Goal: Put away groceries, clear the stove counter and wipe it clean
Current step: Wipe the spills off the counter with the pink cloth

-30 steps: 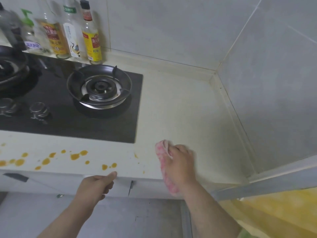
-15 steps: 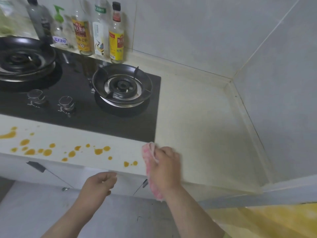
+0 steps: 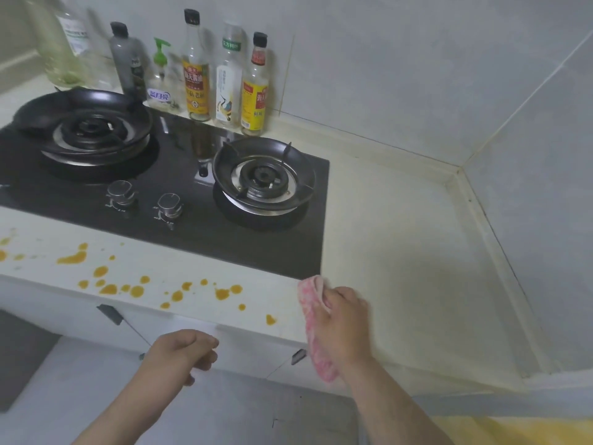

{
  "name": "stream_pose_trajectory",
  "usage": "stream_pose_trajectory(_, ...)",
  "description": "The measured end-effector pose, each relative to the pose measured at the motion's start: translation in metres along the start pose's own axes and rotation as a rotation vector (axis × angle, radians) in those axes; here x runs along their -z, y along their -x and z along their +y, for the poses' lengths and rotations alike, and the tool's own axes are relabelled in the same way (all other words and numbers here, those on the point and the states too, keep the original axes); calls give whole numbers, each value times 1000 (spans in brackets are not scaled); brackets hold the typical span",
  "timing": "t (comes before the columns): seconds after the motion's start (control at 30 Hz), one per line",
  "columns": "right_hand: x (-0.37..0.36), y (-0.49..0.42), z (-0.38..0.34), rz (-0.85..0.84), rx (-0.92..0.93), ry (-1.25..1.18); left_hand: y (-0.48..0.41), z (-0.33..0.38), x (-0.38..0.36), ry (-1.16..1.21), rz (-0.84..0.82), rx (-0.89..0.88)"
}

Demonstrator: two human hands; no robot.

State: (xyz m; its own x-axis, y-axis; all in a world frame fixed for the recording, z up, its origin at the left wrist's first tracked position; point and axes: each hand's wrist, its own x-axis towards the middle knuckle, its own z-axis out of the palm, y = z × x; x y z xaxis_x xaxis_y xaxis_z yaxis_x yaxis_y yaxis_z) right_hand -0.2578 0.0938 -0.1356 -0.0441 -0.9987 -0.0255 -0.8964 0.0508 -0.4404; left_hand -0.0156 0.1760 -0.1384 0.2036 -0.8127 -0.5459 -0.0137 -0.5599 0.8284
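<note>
Your right hand (image 3: pixel 341 326) lies on the cream counter (image 3: pixel 401 252), just off the front right corner of the black glass stove (image 3: pixel 179 220), fingers curled together around a pink and white cloth (image 3: pixel 313 329). The cloth sits under and to the stove side of your palm, bunched at the top near the stove corner; its lower end hangs over the counter's front edge. It looks soft, with a mottled pink pattern.

Your left hand (image 3: pixel 179 354) floats in front of the counter edge, below the stove, loosely curled and holding nothing.

In front of the stove, orange spill spots (image 3: pixel 138 290) dot the counter strip, the nearest one just beside the cloth.

Behind the stove, bottles (image 3: pixel 253 88) stand in a row against the wall. Two carry yellow labels with Chinese characters, too blurred to read with certainty.
</note>
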Motion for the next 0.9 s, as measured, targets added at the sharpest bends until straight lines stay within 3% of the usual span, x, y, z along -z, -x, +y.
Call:
stream_pose_trajectory(0.3,-3,-1,-2,52,-4,124,1,24,41,43,124,-95)
stream_pose_trajectory(0.6,-23,-16,-33,-86,219,-4,-13,66,17,99,139,-157)
stream_pose_trajectory(0.7,-34,-20,-40,-56,303,17,-22,80,14,79,208,-172)
stream_pose_trajectory(0.9,-44,-21,-40,40,274,65,-32,107,20,28,233,-194)
